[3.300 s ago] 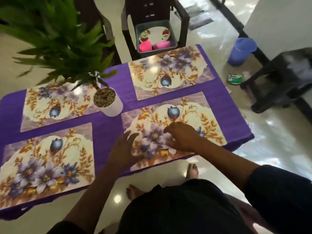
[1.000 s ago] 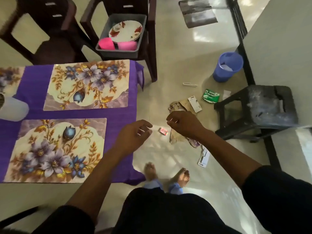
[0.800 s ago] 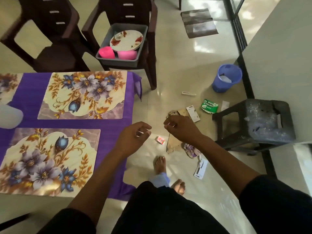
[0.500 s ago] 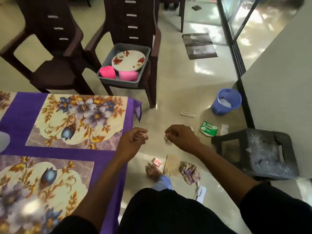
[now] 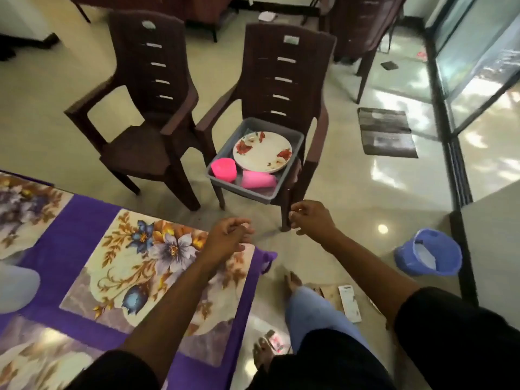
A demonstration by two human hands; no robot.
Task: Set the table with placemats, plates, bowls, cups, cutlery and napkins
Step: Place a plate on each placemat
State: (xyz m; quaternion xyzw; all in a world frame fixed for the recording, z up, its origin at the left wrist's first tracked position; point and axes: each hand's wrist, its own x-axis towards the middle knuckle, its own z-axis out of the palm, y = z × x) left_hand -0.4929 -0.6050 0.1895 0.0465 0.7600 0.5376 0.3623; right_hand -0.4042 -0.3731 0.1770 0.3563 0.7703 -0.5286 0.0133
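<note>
Left: floral placemats [image 5: 157, 266] lie on the purple-clothed bench [image 5: 84, 220]; that step looks done. Centre: my left hand [image 5: 225, 240] and right hand [image 5: 309, 219] hang loosely curled, each grip holding nothing. Right: plates [image 5: 261, 152] and pink cups [image 5: 223, 168] wait in the grey tub [image 5: 295, 142] on a chair [image 5: 284, 66], not yet fetched. Bowls, cutlery and napkins are not visible; the tub's contents under the plates are hidden.

Two dark brown plastic armchairs [image 5: 146, 108] side by side on glossy cream tile floor [image 5: 351, 198]. Blue plastic bucket [image 5: 429, 253] at right, nr a dark-framed glass sliding door [image 5: 461, 88]. Striped brown doormat [image 5: 387, 132] by door. Paper scraps & a white card [image 5: 349, 304] on floor.
</note>
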